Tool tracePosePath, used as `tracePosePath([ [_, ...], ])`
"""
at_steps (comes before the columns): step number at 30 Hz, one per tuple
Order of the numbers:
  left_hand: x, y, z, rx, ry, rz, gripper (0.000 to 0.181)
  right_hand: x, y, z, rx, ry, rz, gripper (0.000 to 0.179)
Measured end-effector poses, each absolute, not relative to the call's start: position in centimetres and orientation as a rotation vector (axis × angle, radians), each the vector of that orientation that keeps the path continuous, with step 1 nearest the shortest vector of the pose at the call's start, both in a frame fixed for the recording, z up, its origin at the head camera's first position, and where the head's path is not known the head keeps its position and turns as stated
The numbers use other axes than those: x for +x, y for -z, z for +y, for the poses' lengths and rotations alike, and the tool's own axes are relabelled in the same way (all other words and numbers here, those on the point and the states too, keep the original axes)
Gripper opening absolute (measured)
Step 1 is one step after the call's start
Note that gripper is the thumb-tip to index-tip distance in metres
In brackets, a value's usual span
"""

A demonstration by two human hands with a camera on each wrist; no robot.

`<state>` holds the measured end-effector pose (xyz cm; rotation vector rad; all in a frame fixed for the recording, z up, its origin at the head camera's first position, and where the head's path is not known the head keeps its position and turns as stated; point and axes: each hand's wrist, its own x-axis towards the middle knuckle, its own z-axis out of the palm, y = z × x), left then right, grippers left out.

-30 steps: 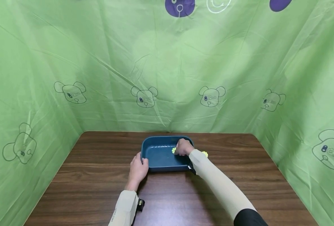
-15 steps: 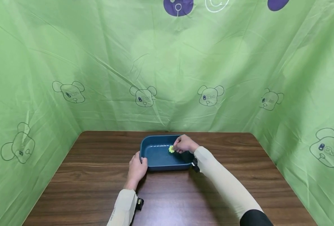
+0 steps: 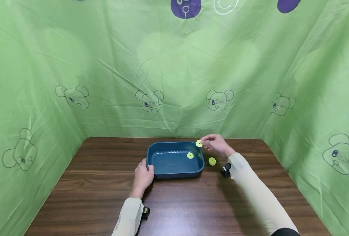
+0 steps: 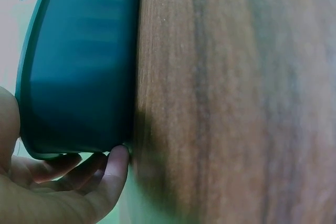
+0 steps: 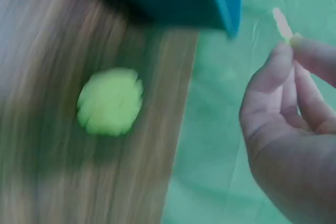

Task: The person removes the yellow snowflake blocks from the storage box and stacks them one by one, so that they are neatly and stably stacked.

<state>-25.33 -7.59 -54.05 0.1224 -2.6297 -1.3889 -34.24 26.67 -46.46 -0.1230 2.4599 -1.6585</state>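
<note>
A dark blue rectangular tub stands on the wooden table. My left hand holds its left end, thumb over the rim and fingers against the outer wall, as the left wrist view shows. My right hand is raised just beyond the tub's far right corner. Between thumb and fingertip it pinches a thin yellow-green flower-shaped disc, seen edge-on in the right wrist view. A similar flower disc lies inside the tub toward the right. Another flower-shaped piece, perhaps stacked, rests on the table right of the tub.
The brown wooden table spreads around the tub on all sides. Green cloth printed with bear outlines hangs behind the table and along both sides. A small black device is strapped at each wrist.
My right hand has risen out of the tub and moved right, carrying a pinched flower disc. The disc in the tub and the piece on the table are now uncovered. The left hand keeps its place.
</note>
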Motion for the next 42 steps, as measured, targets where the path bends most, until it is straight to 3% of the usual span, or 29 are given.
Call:
tracePosePath([
  [12,-25.4,53.9,-7.7,0.124,1.381,-2.638,0.048,-32.9,50.2,32.0,-0.009,1.317,2.581,0.023],
  [31,-25.3,54.2,-7.4,0.137,1.412,-2.644,0.049,-31.5,52.4,31.6,-0.017,1.265,2.724,0.016],
  [42,-25.7,54.1,-7.6,0.136,1.401,-2.644,0.049,-31.5,51.5,31.0,-0.005,1.328,2.739,0.020],
])
